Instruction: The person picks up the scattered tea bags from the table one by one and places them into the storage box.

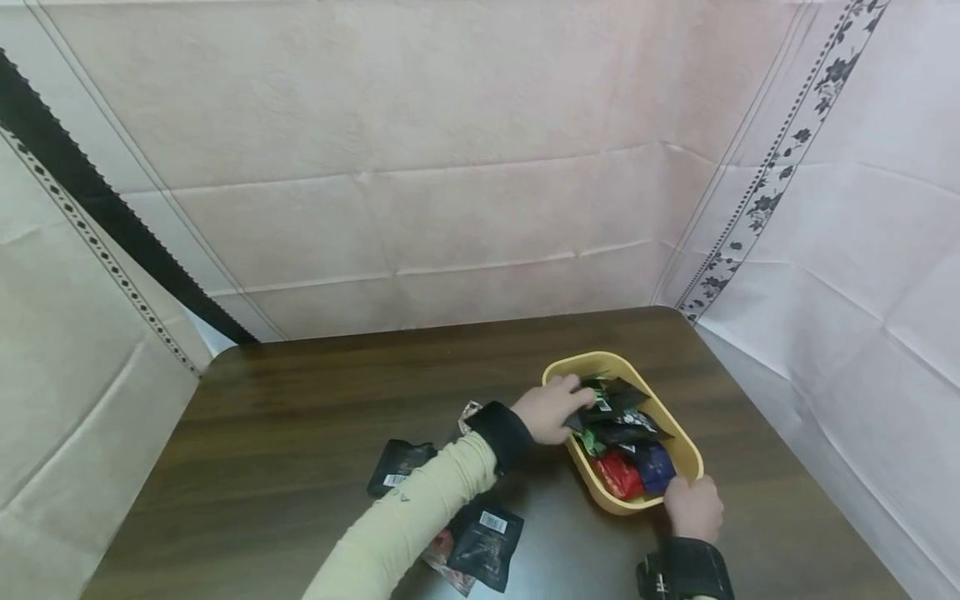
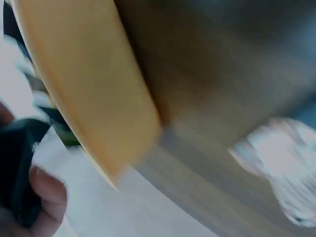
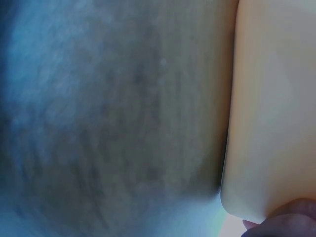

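My left hand (image 1: 551, 408) reaches over the left rim of a yellow plastic basket (image 1: 615, 505). In the left wrist view, its thumb and fingers pinch a dark packet (image 2: 17, 163) beside the basket's wall (image 2: 94, 84). Inside the basket lie several black packets (image 1: 626, 429), a red packet (image 1: 619, 475) and a blue packet (image 1: 655, 467). My right hand (image 1: 693, 507) grips the basket's near right corner. Its fingers show at the lower edge of the right wrist view, against the basket's wall (image 3: 271, 108).
Left of the basket on the brown wooden table (image 1: 300, 433) lie a black packet (image 1: 401, 464), another black packet (image 1: 489, 546) and a patterned packet (image 1: 442, 554), partly hidden by my left forearm. A pale cloth (image 1: 450, 167) hangs behind the table.
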`<state>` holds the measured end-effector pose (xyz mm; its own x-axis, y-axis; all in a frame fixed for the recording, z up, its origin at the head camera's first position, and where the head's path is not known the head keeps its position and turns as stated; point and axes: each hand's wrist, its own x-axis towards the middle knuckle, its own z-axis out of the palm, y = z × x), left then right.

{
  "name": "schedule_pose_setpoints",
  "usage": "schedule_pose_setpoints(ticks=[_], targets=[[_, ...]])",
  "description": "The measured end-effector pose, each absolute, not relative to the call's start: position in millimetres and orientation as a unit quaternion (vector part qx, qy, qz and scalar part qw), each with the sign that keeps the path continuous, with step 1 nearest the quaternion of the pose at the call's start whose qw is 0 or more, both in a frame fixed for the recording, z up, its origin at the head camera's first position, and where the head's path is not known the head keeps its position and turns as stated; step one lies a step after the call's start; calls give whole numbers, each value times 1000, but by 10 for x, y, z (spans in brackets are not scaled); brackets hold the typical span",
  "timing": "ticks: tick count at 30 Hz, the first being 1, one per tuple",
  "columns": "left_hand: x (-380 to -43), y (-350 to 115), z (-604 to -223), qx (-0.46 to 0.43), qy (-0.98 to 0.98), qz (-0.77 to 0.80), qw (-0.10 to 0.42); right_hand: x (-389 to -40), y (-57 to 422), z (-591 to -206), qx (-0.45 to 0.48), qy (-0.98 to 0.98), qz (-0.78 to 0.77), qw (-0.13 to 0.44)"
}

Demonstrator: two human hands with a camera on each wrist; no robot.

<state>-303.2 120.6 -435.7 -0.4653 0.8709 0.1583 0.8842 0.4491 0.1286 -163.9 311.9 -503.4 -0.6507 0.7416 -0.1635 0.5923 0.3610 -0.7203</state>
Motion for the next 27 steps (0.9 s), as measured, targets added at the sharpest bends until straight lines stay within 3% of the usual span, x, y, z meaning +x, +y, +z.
schedule_pose_setpoints(ticks=[4, 11, 19, 27], targets=[[-2835, 1479, -4366, -544, -835, -46, 66, -1634, 3093, -5023, -400, -823, 391, 99], [-2597, 1653, -4388, -579, -814, 6, 51, -1649, 3042, -5000, -387, -828, 394, 96], [-2610, 1611, -4393, -582, -812, -36, 21, -1672, 3054, -5001, -394, -821, 399, 107], [-2667, 1568, -4473, -587, -807, -60, 35, -1637, 3121, -5013, -403, -820, 391, 108]])
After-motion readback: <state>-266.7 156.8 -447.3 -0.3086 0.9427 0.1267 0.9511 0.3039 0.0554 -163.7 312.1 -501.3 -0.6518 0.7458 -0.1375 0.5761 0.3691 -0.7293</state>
